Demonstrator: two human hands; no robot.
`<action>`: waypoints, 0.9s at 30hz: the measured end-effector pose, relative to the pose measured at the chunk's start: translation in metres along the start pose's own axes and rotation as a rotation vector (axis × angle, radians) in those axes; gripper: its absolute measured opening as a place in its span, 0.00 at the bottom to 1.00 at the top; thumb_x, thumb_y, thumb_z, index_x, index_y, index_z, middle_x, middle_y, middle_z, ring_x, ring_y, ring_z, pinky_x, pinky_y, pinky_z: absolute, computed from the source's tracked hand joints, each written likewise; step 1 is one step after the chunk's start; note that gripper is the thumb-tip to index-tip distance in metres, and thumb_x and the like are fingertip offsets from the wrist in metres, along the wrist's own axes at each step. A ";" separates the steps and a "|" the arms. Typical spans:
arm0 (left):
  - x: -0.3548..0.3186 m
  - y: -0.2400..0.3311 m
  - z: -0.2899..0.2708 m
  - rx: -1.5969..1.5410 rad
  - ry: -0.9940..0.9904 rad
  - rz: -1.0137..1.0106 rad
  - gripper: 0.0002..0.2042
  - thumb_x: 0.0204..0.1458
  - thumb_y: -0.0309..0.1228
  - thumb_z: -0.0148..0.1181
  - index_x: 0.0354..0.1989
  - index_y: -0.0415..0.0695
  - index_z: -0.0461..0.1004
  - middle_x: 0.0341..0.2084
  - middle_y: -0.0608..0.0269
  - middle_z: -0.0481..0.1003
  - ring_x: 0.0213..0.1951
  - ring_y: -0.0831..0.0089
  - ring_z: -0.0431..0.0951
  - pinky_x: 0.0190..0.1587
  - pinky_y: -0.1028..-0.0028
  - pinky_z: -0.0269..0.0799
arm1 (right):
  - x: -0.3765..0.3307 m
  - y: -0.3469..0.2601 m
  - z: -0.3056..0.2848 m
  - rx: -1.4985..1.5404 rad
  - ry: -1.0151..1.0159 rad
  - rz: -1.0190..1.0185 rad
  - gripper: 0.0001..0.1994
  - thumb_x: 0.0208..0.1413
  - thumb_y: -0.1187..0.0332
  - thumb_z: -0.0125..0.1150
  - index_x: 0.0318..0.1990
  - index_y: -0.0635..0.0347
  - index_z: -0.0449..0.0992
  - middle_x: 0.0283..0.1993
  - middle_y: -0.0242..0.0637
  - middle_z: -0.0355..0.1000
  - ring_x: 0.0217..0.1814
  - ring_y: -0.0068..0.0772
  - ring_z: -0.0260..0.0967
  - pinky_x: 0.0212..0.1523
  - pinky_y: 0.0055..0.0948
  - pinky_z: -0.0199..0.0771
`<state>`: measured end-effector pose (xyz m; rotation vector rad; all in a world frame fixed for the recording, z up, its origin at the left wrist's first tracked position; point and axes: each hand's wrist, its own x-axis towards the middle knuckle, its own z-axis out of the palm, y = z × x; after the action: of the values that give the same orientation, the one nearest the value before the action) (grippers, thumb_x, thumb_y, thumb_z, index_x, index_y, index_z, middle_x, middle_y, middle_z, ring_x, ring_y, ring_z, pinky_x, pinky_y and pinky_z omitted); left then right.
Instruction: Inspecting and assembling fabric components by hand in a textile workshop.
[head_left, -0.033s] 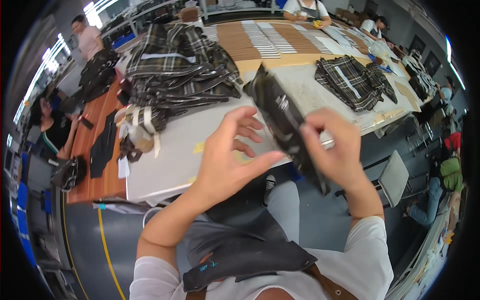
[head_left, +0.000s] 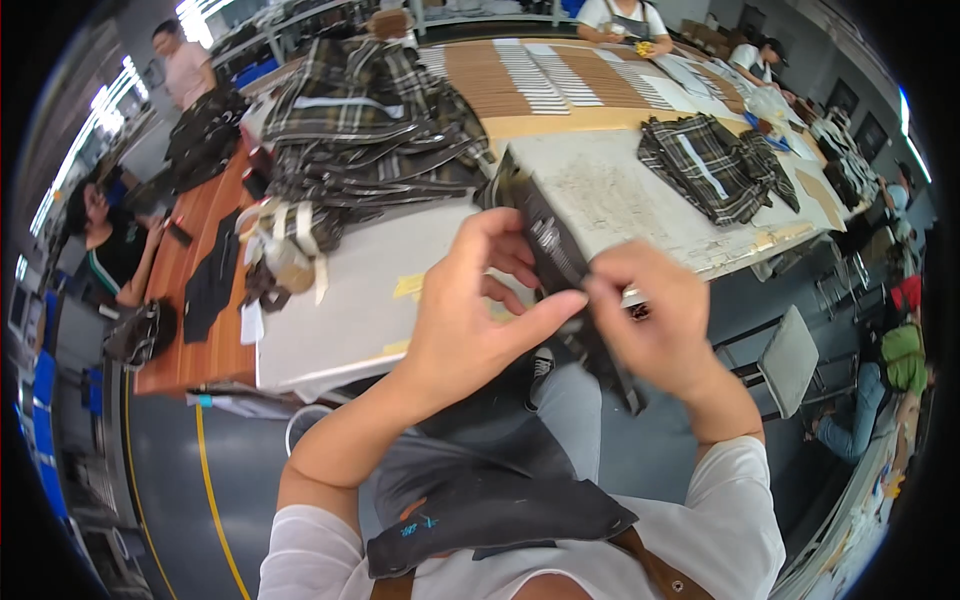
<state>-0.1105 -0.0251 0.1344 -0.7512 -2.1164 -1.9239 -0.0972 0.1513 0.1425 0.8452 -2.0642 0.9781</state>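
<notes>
A long folded piece of dark fabric (head_left: 552,240) hangs slantwise between my hands. White marks run along its dark face, and plaid shows at its edges. On its left side, my left hand (head_left: 465,300) has its fingers behind the piece and its thumb across the front. My right hand (head_left: 650,315) pinches it on the right, below the middle. A small shiny metal thing (head_left: 633,298) shows in the right hand; its kind cannot be made out. Beyond lies a tall pile of plaid fabric pieces (head_left: 370,130) on the pale table (head_left: 330,345).
More plaid fabric (head_left: 712,165) rests at the table's right. Rows of brown and white strips (head_left: 540,75) cover the far end, where a person (head_left: 625,25) works. A wooden side table (head_left: 180,350) adjoins on the left. A grey chair (head_left: 788,360) stands right.
My left hand has come from apart to gripping the folded fabric. The fabric has shifted slightly down and left with my right hand.
</notes>
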 end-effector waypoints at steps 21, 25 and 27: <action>-0.116 0.002 -0.077 0.068 0.052 0.249 0.10 0.40 0.20 0.65 0.32 0.36 0.75 0.30 0.58 0.77 0.32 0.71 0.77 0.34 0.77 0.71 | -0.015 -0.086 0.051 0.309 -0.339 0.254 0.07 0.37 0.82 0.61 0.26 0.65 0.72 0.20 0.33 0.66 0.19 0.20 0.57 0.20 0.19 0.54; -0.123 -0.013 -0.079 -0.047 0.018 0.236 0.09 0.42 0.19 0.62 0.34 0.36 0.75 0.31 0.57 0.77 0.32 0.68 0.78 0.34 0.75 0.73 | -0.022 -0.091 0.052 0.314 -0.298 0.304 0.06 0.37 0.82 0.59 0.27 0.66 0.73 0.21 0.34 0.68 0.21 0.22 0.61 0.22 0.19 0.57; -0.130 -0.021 -0.073 0.209 0.038 0.413 0.11 0.41 0.17 0.59 0.36 0.36 0.75 0.33 0.55 0.76 0.32 0.65 0.78 0.33 0.74 0.74 | -0.033 -0.088 0.052 0.287 -0.352 0.316 0.06 0.39 0.83 0.58 0.28 0.67 0.74 0.22 0.34 0.69 0.22 0.20 0.62 0.23 0.18 0.58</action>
<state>-0.0237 -0.1281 0.0670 -1.0026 -1.9135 -1.4685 -0.0259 0.0724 0.1243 0.9037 -2.4468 1.4046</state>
